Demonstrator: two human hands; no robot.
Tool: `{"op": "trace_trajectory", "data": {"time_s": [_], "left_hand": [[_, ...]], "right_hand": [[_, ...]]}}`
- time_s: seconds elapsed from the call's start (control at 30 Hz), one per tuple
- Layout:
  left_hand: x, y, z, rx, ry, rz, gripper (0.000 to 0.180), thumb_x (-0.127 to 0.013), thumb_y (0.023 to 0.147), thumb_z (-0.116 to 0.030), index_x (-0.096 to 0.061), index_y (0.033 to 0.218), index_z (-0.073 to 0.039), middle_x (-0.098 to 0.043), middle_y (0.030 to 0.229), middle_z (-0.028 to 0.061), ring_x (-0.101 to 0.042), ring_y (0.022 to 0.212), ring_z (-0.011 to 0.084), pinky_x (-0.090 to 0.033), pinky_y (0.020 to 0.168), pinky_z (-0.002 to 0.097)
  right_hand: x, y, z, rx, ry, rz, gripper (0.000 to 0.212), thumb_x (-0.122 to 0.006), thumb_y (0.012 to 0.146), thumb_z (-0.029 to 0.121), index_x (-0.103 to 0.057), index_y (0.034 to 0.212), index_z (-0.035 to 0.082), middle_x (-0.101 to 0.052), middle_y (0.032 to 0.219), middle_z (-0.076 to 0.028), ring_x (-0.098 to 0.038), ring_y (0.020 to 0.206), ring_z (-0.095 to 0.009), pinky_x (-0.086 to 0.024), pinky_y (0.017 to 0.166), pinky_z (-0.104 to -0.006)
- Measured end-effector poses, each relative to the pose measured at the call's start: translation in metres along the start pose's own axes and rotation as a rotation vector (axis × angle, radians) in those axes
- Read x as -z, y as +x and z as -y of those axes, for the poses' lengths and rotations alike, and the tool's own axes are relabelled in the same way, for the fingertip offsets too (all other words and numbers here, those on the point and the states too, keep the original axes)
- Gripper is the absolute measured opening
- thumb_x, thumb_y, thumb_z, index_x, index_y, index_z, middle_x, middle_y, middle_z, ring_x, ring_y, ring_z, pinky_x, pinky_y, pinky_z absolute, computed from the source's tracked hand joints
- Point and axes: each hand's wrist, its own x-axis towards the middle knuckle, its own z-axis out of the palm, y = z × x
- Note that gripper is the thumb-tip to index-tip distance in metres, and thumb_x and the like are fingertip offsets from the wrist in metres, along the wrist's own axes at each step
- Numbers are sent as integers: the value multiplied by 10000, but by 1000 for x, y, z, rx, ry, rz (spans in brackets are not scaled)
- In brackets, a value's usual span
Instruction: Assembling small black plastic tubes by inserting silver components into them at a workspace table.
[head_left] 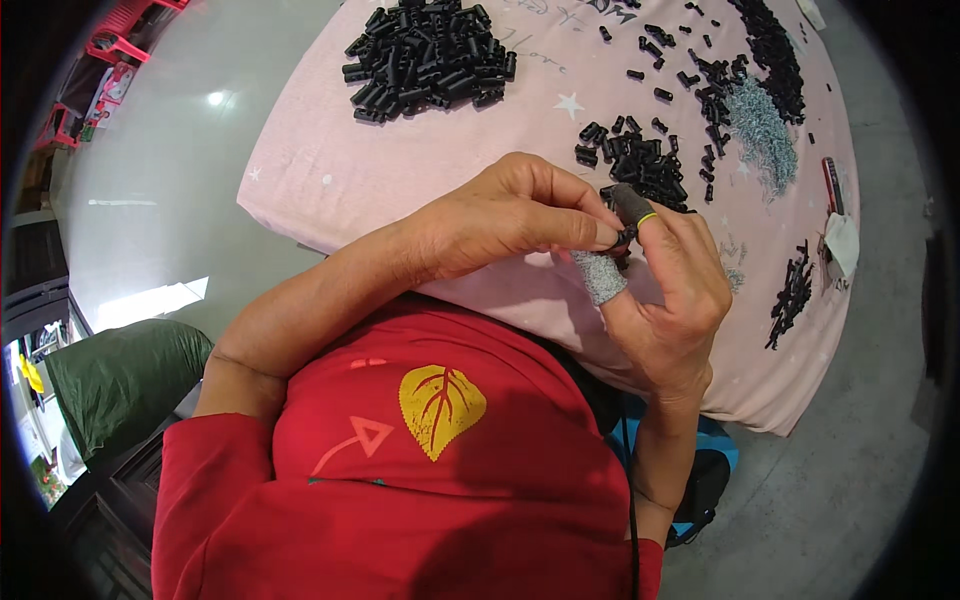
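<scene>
Over the near edge of the cloth-covered table, my left hand (520,215) and my right hand (685,285) meet fingertip to fingertip. Between them they pinch a small black plastic part (625,238), mostly hidden by the fingers. A dark finger sleeve (630,203) covers my right index finger, and a grey knit sleeve (602,278) wraps the right thumb. My left thumb presses on the part from the left. Just beyond the hands lies a small heap of short black cylindrical parts (645,165).
A large pile of black cylinders (430,60) sits far left on the pink cloth (330,150). At right are a heap of small silvery pieces (762,135), a black parts pile (772,60), thin black pieces (792,295), a red-handled tool (832,185) and a white object (842,245).
</scene>
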Motion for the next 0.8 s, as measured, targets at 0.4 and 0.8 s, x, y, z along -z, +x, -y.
{"op": "trace_trajectory", "data": {"time_s": [0.4, 0.8], "left_hand": [[-1, 0, -3, -7, -37, 5, 221, -744, 962, -157, -769, 1107, 9, -754, 963, 18, -643, 856, 51, -502, 788, 198], [-4, -1, -3, 9, -31, 6, 243, -718, 1001, -212, -761, 1095, 8, -732, 931, 13, -626, 806, 56, -500, 743, 205]], "right_hand": [[-4, -1, -3, 50, 6, -23, 387, -809, 671, 47, -717, 1038, -35, -718, 930, -129, -654, 746, -280, -543, 637, -364], [0, -6, -11, 62, -24, -39, 368, -827, 687, 64, -713, 1018, -50, -714, 904, -143, -668, 748, -295, -544, 645, -370]]}}
